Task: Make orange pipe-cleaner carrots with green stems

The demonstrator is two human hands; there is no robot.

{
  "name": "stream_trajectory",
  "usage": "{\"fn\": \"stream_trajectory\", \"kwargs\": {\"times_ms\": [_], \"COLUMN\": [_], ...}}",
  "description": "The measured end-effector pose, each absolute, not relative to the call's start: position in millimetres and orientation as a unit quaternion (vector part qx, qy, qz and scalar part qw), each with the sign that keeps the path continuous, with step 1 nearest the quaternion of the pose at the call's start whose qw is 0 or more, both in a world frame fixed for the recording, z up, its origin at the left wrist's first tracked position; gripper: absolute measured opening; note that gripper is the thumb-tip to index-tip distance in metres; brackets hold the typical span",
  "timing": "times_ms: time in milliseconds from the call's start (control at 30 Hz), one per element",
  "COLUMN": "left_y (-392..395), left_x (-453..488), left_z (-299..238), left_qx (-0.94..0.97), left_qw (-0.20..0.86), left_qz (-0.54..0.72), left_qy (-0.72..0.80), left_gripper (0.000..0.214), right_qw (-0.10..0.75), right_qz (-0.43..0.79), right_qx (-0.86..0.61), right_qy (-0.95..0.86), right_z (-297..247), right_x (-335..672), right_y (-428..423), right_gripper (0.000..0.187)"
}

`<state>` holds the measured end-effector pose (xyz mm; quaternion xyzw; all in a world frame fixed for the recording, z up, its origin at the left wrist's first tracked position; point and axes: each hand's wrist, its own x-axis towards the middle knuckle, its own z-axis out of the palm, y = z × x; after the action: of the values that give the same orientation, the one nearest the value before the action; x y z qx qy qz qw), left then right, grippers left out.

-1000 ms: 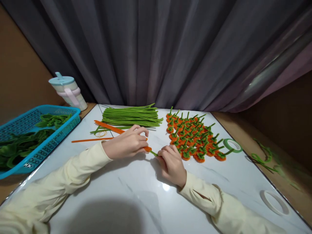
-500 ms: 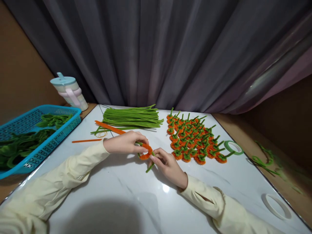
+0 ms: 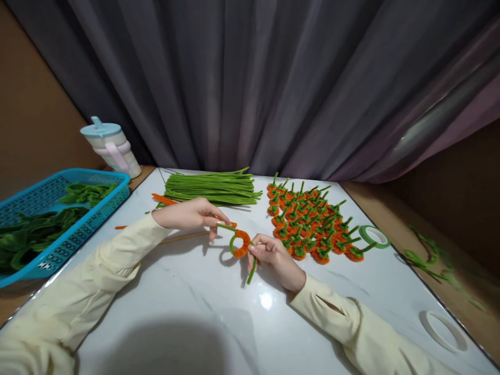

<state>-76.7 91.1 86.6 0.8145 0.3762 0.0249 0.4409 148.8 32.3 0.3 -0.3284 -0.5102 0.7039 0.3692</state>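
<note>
Between my hands is a small ring of orange pipe cleaner [image 3: 244,240], with a green pipe cleaner [image 3: 232,246] curving round its left side. My left hand [image 3: 189,213] pinches the upper green end between thumb and fingertips, left of the ring. With thumb and index finger my right hand [image 3: 276,259] grips the ring's right edge, and a green tail [image 3: 252,272] hangs below those fingers. Behind my left hand lie loose orange pipe cleaners [image 3: 164,199], partly covered by it. Above them is a pile of straight green pipe cleaners [image 3: 211,188].
Rows of orange pieces with green stems [image 3: 308,219] stand on the right of the white table [image 3: 187,312]. Beside them lies a green tape roll [image 3: 374,237], with a white ring [image 3: 443,330] nearer me. At left are a blue basket [image 3: 84,229] of green loops and a tumbler [image 3: 111,146].
My left hand has drawn up and left, off the ring, onto the green end. The ring has shifted slightly right with my right hand and is more exposed.
</note>
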Motion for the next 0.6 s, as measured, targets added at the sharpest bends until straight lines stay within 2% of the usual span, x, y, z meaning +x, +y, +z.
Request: {"fn": "stream_trajectory", "kwargs": {"times_ms": [200, 400, 600], "left_y": [88.5, 81.3, 79.3], "left_x": [-75.9, -68.5, -69.1], "left_z": [89.3, 87.4, 88.8], "left_qx": [0.794, 0.815, 0.811], "left_qw": [0.425, 0.436, 0.442], "left_qz": [0.049, -0.025, -0.010], "left_qy": [0.432, 0.380, 0.383], "left_gripper": [0.041, 0.035, 0.039], "right_qw": [0.371, 0.373, 0.369], "right_qz": [0.700, 0.700, 0.699], "right_qx": [-0.337, -0.343, -0.345], "right_qy": [-0.509, -0.503, -0.507], "right_z": [2.6, 2.2, 3.1], "right_x": [148.2, 148.5, 148.4], "right_y": [32.8, 32.6, 33.0], "right_gripper": [0.028, 0.028, 0.029]}}
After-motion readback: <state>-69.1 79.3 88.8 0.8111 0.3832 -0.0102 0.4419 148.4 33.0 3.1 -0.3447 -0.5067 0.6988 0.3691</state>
